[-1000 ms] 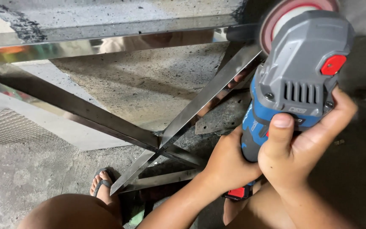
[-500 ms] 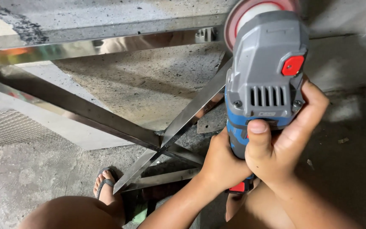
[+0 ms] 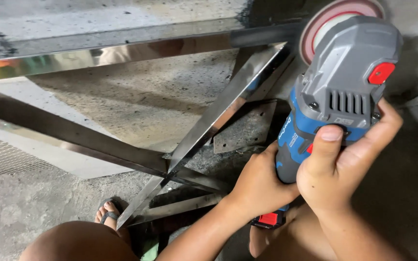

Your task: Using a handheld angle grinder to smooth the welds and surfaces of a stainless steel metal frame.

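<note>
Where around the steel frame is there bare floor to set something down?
Bare concrete lies between the top steel bar and the two crossing bars, and at lower left beside the sandalled foot. It is crowded at right, where both hands grip the angle grinder.

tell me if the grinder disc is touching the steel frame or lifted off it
Cannot tell. The disc sits right at the frame's corner joint, but the grinder body hides any contact, and no sparks show.

An angle grinder (image 3: 337, 96) is gripped at the right, with the right hand (image 3: 337, 169) just right of the left hand (image 3: 260, 186). Its disc (image 3: 322, 21) is set beside the horizontal bar (image 3: 122, 48) at the top, where the diagonal strip (image 3: 218, 116) meets it. A sandalled foot (image 3: 107, 215) is placed at the lower left, by the strip's lower end.
</note>
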